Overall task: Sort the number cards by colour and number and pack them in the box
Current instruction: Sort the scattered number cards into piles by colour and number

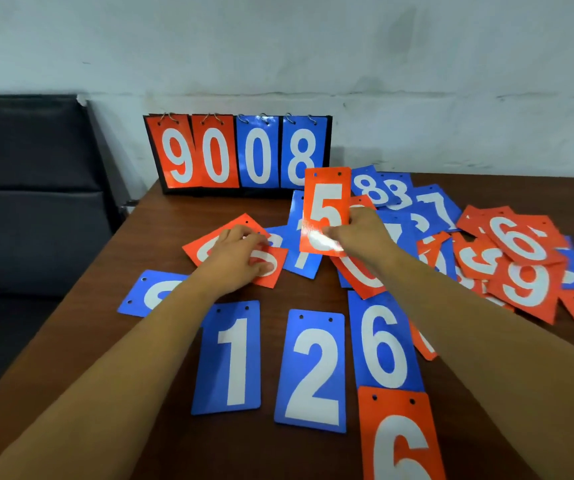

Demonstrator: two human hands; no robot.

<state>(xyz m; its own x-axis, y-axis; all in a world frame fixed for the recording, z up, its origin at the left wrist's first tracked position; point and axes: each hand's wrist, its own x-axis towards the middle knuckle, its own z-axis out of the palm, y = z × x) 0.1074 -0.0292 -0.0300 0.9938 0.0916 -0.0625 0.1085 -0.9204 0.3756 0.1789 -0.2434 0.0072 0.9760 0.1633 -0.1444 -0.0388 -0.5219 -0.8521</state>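
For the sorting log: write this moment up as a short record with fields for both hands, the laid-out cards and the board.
right hand: pinches orange 5 card, raised over the pile
left hand: rests on an orange card lying on the table
front row: blue 1, blue 2, blue 6 side by side; orange 6 nearest
pile: orange and blue cards mixed, overlapping
scoreboard: upright at the table's far edge, shows 9 0 0 8
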